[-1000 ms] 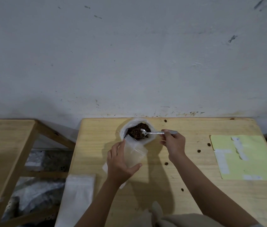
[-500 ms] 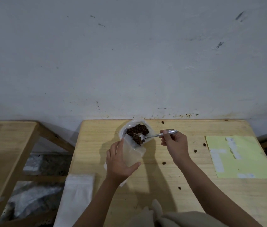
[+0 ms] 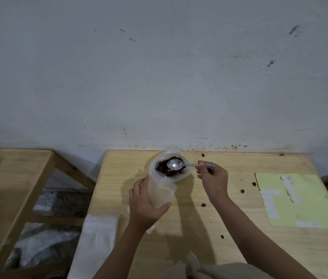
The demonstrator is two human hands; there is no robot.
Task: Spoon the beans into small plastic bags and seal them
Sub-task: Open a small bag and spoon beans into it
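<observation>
Head view shows us a pale wooden table [image 3: 229, 228] set against a scuffed white wall [image 3: 159, 67], and we see both bare arms reaching out over it. Our left hand [image 3: 146, 206] is wrapped around a small clear plastic bag [image 3: 160, 193], thumb on the near side and fingers on the far side, holding it upright with its mouth just beside the larger bag of beans. That larger bag [image 3: 169, 164] stands open near the far edge of the table, its rim rolled back, with the dark brown beans [image 3: 165, 170] filling its inside. Our right hand [image 3: 212, 178] pinches the handle of a metal spoon [image 3: 176, 164] between thumb and fingertips; the bowl of the spoon faces up, looks empty and bright, and hangs over the beans. We cannot tell whether the spoon touches them. A few loose beans [image 3: 242, 191] lie scattered on the wood to the right of the hand. Farther right lies a yellow sheet [image 3: 299, 200] with pale patches on it. At the table's near left corner a flat white bag [image 3: 94, 244] hangs over the edge, and a second wooden surface [image 3: 8, 178] stands to the left.
</observation>
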